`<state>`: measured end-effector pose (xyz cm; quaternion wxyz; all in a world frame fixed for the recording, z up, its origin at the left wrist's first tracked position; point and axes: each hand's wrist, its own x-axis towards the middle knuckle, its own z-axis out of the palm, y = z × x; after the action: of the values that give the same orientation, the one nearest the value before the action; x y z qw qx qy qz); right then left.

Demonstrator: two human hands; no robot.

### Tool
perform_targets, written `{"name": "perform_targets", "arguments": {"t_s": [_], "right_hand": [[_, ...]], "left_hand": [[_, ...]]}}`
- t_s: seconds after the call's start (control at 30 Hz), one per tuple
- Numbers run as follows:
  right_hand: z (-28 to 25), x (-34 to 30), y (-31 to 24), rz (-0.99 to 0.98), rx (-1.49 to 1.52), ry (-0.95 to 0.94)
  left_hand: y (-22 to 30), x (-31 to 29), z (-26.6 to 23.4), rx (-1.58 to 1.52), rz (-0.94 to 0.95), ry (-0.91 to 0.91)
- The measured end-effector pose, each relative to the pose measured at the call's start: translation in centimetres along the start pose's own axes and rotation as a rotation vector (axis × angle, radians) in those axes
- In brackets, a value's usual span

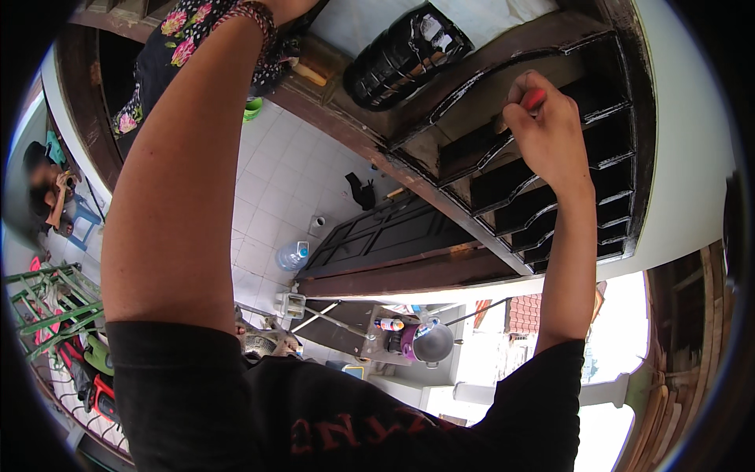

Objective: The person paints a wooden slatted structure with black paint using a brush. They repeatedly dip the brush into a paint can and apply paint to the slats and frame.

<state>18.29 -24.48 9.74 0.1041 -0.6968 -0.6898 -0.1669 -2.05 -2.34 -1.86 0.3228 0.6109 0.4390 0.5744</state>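
My right hand is closed round a paintbrush; its red handle end shows, and its bristle end is mostly hidden by the fingers. It is up against the dark slats of a wooden frame, which look glossy black in places. To the left of that hand, a ribbed black container with glossy smears rests on a ledge. My left arm reaches up to the top edge, where only part of my left hand shows, its fingers cut off. A black cloth with pink flowers hangs beside that wrist.
Far below lies a white tiled floor with a clear blue-tinted water jug and a dark cloth. A dark panelled door stands under the frame. Another person is at the far left, near a green metal rack.
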Motion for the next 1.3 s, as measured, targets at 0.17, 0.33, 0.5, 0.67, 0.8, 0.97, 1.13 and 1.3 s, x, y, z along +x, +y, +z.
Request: {"name": "perform_targets", "arguments": {"t_s": [0.17, 0.33, 0.5, 0.67, 0.8, 0.97, 1.13, 1.3], "right_hand": [[0.7, 0.5, 0.7, 0.106, -0.001, -0.092], [2.0, 0.9, 0.5, -0.024, 0.102, -0.070], [1.6, 1.1, 0.6, 0.113, -0.100, 0.031], [2.7, 0.7, -0.3, 0.103, 0.005, -0.137], [0.3, 0.7, 0.7, 0.104, -0.048, 0.067], [1.7, 0.3, -0.6, 0.082, 0.045, -0.247], [-0.8, 0.6, -0.2, 0.165, 0.061, -0.051], [1.0, 0.6, 0.7, 0.107, 0.096, -0.218]], "left_hand": [[-0.1, -0.6, -0.3, -0.021, 0.101, 0.015], [-0.9, 0.6, 0.2, -0.012, 0.084, 0.021], [-2.0, 1.5, 0.7, 0.043, 0.177, 0.052], [-0.2, -0.2, -0.2, 0.004, 0.111, 0.009], [-1.7, 1.4, 0.4, 0.040, 0.149, 0.042], [-0.8, 0.5, 0.2, 0.011, 0.126, 0.029], [-1.2, 1.2, 0.4, 0.079, 0.172, 0.030], [-0.3, 0.3, -0.1, 0.052, 0.101, 0.026]]}}
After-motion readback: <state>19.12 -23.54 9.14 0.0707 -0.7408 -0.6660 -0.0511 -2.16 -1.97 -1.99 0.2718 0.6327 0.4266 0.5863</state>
